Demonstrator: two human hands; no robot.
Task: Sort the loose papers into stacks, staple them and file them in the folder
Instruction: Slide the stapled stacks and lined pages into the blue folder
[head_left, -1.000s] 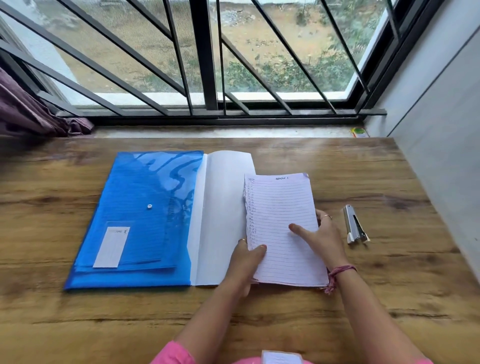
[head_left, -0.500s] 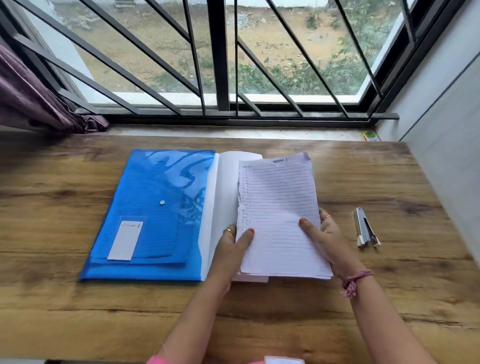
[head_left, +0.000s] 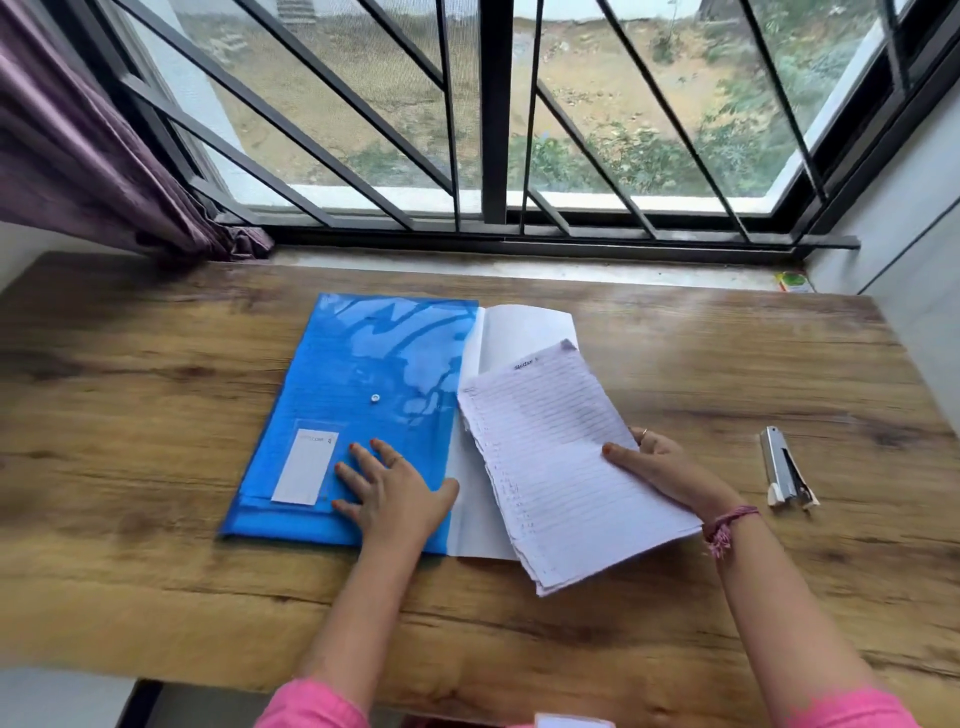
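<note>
The wooden table (head_left: 156, 415) runs wall to wall under the barred window (head_left: 493, 130), a purple curtain (head_left: 78, 156) bunched at its far left corner. On it, left of centre, lies the blue folder (head_left: 363, 364), snap button up, with a white sheet (head_left: 519, 332) poking out from under its right edge. Tilted across that sheet is the stack of lined papers (head_left: 561, 467), its left edges ragged (torn from a pad, I'd guess) and its near corner hanging past the sheet onto bare wood.

The left hand (head_left: 389, 493) lies flat on the near part of the folder, fingers spread wide beside the white label (head_left: 304, 467). The right hand (head_left: 670, 470) pinches the stack's right edge, thumb on top, fingers beneath.

That one-sided pinch is the weak spot: the pages look loose and unevenly squared, so lower leaves could slide out or fan apart as the stack moves. I can't tell whether it has been stapled. If not, filing it now would skip a step. The stapler (head_left: 784, 467) sits well off to the right, near the wall, untouched. The folder's flap looks closed, and opening it one-handed could drag the whole folder.
</note>
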